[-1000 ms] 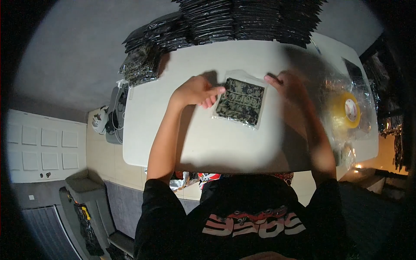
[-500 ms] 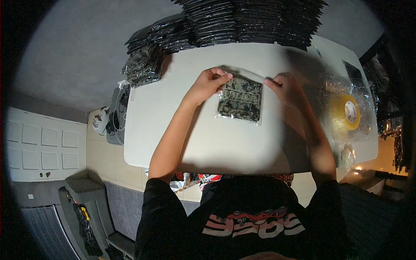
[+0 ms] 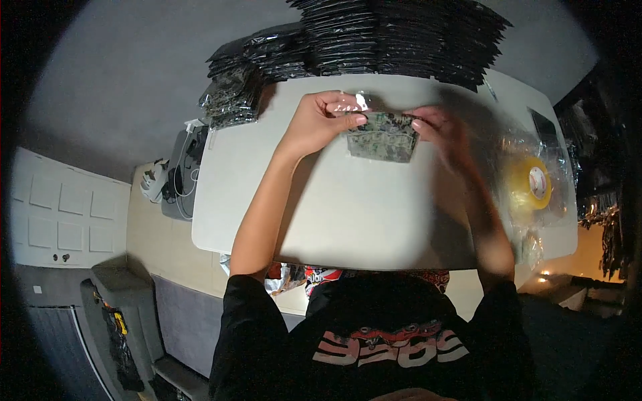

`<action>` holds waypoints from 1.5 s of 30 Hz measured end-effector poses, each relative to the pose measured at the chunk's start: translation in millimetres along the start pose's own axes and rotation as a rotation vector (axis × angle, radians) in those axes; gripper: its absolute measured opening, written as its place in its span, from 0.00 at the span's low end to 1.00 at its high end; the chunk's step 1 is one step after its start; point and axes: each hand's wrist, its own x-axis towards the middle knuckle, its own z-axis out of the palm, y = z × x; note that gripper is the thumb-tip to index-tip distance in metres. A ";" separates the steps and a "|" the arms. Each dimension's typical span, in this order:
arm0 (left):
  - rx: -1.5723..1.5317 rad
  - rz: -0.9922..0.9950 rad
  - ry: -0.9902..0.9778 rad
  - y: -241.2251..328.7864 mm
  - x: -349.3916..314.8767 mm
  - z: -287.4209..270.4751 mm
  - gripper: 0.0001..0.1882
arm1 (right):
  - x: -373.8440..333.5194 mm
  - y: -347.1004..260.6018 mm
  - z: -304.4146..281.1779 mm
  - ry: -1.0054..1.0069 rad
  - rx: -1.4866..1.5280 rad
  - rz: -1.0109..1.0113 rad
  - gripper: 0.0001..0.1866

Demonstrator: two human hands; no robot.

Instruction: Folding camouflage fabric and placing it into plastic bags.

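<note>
A flat camouflage-patterned packet in a clear plastic bag (image 3: 381, 144) is held up over the white table (image 3: 321, 214), its face tilted and glossy. My left hand (image 3: 317, 123) is closed on its upper left corner, thumb in front, with a shiny bit of clear plastic sticking up by the fingers. At the upper right corner my right hand (image 3: 447, 137) pinches the packet between thumb and fingers. Both sets of fingertips partly hide the packet's top edge.
Tall stacks of black plastic packages (image 3: 408, 43) line the table's far edge. A pile of camouflage packets in clear bags (image 3: 231, 100) sits at the far left. On the right lie a yellowish tape roll (image 3: 521, 182), crumpled clear plastic (image 3: 531, 244) and a dark flat object (image 3: 542, 123).
The packet has tilted, so its face looks shorter and its lettering no longer shows. My right hand has come inward from the bag's flap onto the packet's corner. The view has shifted slightly.
</note>
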 end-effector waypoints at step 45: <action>0.148 0.024 0.187 -3.7 14.0 -24.3 0.11 | 47.4 -22.3 -15.6 -0.023 -0.388 -0.248 0.12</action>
